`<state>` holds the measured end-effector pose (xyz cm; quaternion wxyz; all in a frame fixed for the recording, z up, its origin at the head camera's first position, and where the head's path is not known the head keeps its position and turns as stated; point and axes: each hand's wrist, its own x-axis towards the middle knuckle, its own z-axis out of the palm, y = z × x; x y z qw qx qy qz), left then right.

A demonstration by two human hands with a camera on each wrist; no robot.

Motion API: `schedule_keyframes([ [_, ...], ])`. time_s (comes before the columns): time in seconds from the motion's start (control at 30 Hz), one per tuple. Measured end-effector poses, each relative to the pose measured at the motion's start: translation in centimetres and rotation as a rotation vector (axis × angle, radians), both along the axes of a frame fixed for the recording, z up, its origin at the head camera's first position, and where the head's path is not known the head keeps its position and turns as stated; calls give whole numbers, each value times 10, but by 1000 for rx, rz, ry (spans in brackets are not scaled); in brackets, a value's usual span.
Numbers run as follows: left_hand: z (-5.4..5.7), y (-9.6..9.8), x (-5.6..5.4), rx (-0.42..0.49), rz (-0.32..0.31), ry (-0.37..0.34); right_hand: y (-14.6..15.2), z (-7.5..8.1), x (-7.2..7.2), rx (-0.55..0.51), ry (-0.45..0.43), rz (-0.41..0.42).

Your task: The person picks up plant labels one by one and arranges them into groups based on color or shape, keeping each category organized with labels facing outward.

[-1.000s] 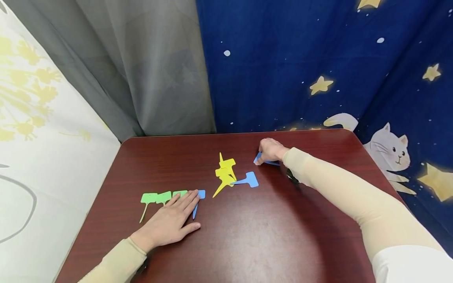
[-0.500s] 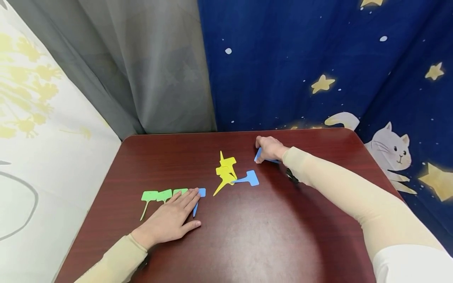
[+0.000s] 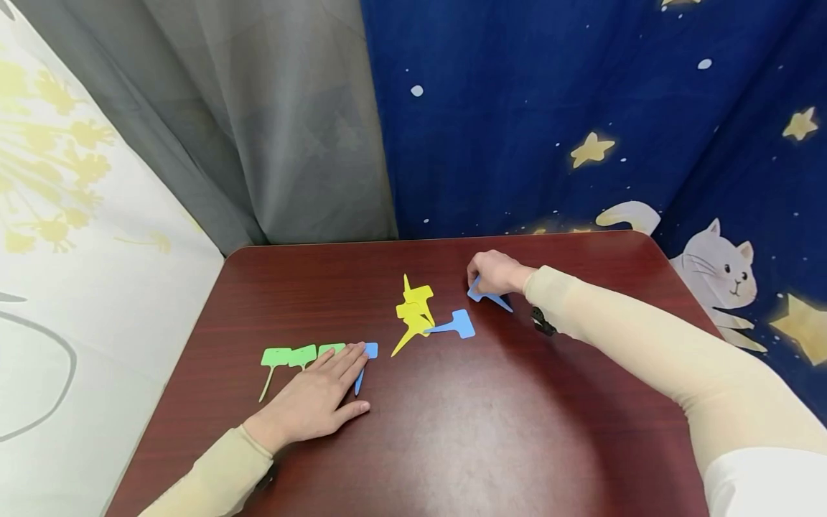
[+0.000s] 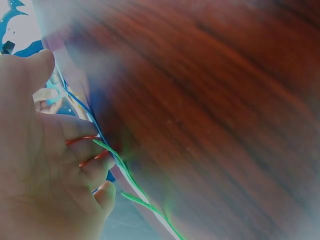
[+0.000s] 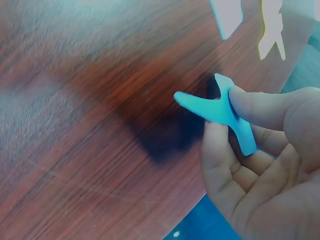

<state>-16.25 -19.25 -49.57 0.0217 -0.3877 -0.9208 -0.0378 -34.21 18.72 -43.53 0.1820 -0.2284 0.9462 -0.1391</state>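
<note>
Near the far edge, my right hand pinches a blue T-shaped plant label between thumb and fingers. In the right wrist view its pointed stem juts out to the left, away from the palm. My left hand lies flat with straight fingers over a row of labels at the left. Three green plant labels show their heads there, with some stems hidden beneath the hand. A blue plant label ends this row by the fingertips. In the left wrist view the green labels appear edge-on beside the fingers.
Yellow plant labels overlap in a small pile mid-table. Another blue plant label lies with its stem tip on that pile. The dark red table meets a grey curtain and a starry blue curtain at the back.
My right hand has turned the blue plant label, so its stem now points toward the lower right and shows more. My left hand has stayed in place on the row.
</note>
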Motion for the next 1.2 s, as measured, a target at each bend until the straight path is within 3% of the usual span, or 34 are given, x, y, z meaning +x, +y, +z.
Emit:
schedule_keyframes([
  [0.27, 0, -1, 0, -7, 11, -20, -20, 6, 21, -195, -235, -46],
  [0.63, -1, -1, -1, -8, 17, -29, -53, -5, 54, -418, -445, -113],
  [0.9, 1, 0, -1, -7, 25, -40, -67, -8, 66, -351, -360, -64],
  [1.2, 0, 0, 0, -3, 25, -38, -79, -18, 74, -386, -377, -23],
])
